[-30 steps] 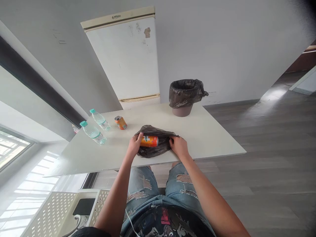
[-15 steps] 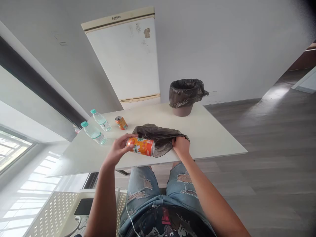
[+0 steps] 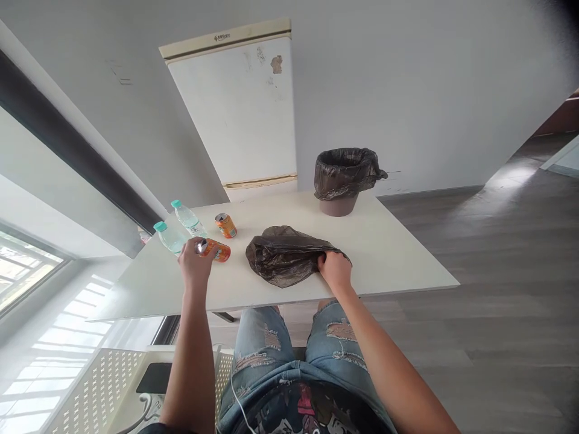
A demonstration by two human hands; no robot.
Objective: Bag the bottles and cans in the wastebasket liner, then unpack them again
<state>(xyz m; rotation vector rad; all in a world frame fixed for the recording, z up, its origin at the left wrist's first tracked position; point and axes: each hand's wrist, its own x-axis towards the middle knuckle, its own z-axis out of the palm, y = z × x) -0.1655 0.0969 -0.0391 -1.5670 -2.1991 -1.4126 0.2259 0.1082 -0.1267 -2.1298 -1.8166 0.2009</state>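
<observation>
Several fingers of the left hand (image 3: 194, 260) gripped a tilted orange can (image 3: 221, 251) near two bottles (image 3: 189, 219); the right hand (image 3: 335, 270) clutched a dark bag (image 3: 283, 258) on the white table (image 3: 393, 256). Beyond stood another can (image 3: 226, 226) and a lined bin (image 3: 337, 206).

I face a boxy white refrigerator (image 3: 244, 114) before a grey wall (image 3: 407, 90); grey wood-look flooring (image 3: 452, 343) spreads rightward, a perforated cream plastic basket (image 3: 97, 386) sits lower left.
</observation>
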